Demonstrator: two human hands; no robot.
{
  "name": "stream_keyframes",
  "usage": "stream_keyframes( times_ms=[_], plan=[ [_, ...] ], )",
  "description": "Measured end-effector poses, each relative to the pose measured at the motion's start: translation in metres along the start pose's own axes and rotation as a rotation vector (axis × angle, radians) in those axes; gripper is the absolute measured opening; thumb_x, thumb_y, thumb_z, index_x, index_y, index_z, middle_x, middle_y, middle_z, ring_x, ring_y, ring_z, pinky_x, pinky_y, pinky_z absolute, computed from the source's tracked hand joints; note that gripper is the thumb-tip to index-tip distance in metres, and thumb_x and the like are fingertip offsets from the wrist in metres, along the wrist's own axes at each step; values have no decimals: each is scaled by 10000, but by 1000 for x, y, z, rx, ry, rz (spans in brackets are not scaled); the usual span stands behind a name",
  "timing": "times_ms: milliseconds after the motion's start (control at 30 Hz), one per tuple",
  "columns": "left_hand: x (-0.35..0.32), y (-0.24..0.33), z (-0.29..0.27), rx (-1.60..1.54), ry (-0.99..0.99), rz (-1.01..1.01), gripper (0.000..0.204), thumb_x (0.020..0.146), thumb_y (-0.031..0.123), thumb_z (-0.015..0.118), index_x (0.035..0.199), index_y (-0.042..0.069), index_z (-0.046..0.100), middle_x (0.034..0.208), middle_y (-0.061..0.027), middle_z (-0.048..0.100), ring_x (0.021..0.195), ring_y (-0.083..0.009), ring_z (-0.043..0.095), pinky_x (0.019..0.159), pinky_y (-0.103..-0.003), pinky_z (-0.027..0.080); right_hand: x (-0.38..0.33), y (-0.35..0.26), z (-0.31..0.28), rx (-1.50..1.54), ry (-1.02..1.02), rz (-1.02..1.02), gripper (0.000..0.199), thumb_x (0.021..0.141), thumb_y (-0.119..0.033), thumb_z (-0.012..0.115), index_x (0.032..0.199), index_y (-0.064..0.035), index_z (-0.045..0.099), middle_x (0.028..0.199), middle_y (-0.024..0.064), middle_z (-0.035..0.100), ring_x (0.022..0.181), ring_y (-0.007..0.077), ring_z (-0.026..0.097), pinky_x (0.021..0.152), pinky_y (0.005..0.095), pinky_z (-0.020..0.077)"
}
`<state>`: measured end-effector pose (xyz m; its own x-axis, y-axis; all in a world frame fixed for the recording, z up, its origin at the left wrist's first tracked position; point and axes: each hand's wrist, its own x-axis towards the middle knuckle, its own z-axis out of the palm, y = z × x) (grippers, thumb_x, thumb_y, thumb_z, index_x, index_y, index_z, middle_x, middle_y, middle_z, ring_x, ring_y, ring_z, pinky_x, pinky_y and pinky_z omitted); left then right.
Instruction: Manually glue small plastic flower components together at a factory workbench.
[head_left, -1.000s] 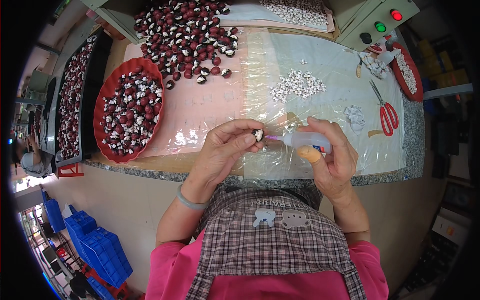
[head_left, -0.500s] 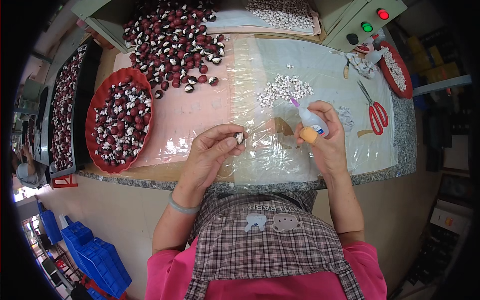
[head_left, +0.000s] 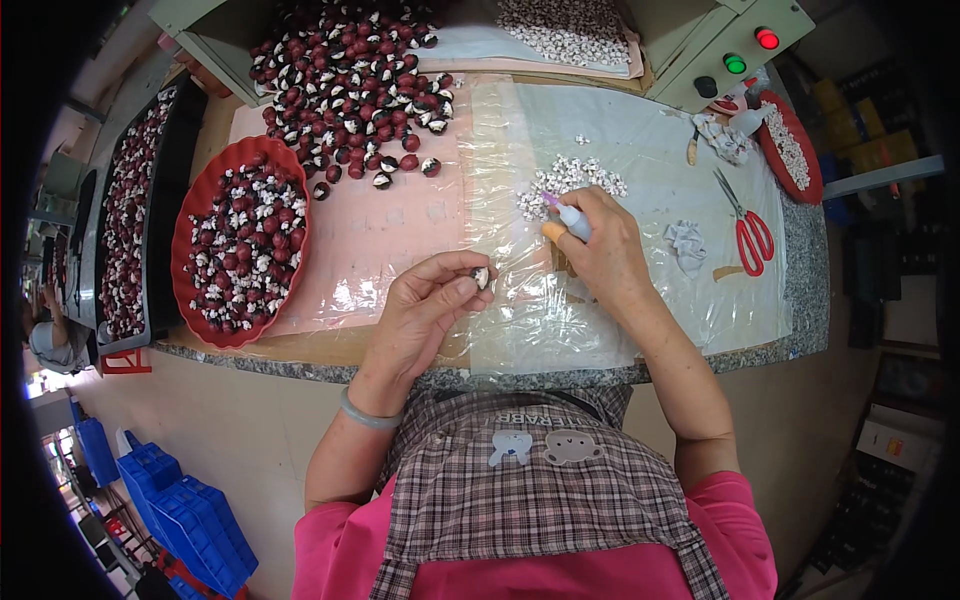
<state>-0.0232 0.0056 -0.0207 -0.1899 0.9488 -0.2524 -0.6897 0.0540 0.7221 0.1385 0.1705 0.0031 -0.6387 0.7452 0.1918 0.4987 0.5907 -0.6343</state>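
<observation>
My left hand [head_left: 425, 295] pinches a small dark ball with a white patch [head_left: 481, 278] between thumb and fingers, above the plastic-covered table. In my right hand [head_left: 612, 248] is a squeeze bottle [head_left: 574, 221] with a purple nozzle, and a tan cover wraps one digit. The nozzle points at the near left edge of a pile of small white pieces [head_left: 590, 172]; whether it touches one I cannot tell. My right fingers hide part of the bottle. Many dark red, black and white balls [head_left: 350, 112] lie heaped at the back left.
A red scalloped bowl [head_left: 183, 270] of red and white pieces stands at left, beside a long black tray [head_left: 165, 215]. On the right lie red-handled scissors [head_left: 752, 240], crumpled tissue [head_left: 688, 243] and a red dish [head_left: 808, 180]. A green metal housing [head_left: 690, 65] stands behind.
My right hand has moved left and away from me with the squeeze bottle, bringing its nozzle down to the white pile. The left hand stays nearly still, keeping its ball.
</observation>
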Motion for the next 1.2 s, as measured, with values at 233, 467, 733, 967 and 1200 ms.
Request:
stream_keyframes(
  times_ms=[233,467,733,967,1200],
  plan=[
    [1,-1,-2,3,-32,18,258,913,37,579,1165,-17,578,1074,-119,638,925,-157,629,836,-260,523,8,1,4,-140,-63,-71,230,749,-88,720,938,23,649,890,142,634,788,310,630,721,377,507],
    [0,2,5,11,-4,0,283,912,40,581,1191,-9,566,1061,-117,650,902,-139,620,830,-259,513,9,1,-12,415,-196,153,125,821,-76,655,897,19,630,753,104,650,612,206,611,562,293,496],
    [-2,-2,14,82,-21,7,280,910,52,588,1185,-4,589,1039,-100,660,854,-111,611,788,-236,496,-25,-18,-15,1112,-315,421,84,859,-28,631,918,24,600,796,118,648,594,139,606,508,245,494],
    [-5,-3,25,227,-15,63,284,901,50,604,1181,0,598,1022,-87,662,819,-102,613,755,-230,506,-44,-39,-15,959,-242,327,76,850,10,645,905,35,599,778,112,659,603,142,639,517,248,520],
    [-8,-6,26,365,-20,81,290,884,27,623,1172,-4,606,979,-64,659,829,-92,611,757,-222,505,-50,-41,-8,777,-151,244,80,800,9,666,872,14,630,750,56,646,610,116,647,515,230,513]
  ],
)
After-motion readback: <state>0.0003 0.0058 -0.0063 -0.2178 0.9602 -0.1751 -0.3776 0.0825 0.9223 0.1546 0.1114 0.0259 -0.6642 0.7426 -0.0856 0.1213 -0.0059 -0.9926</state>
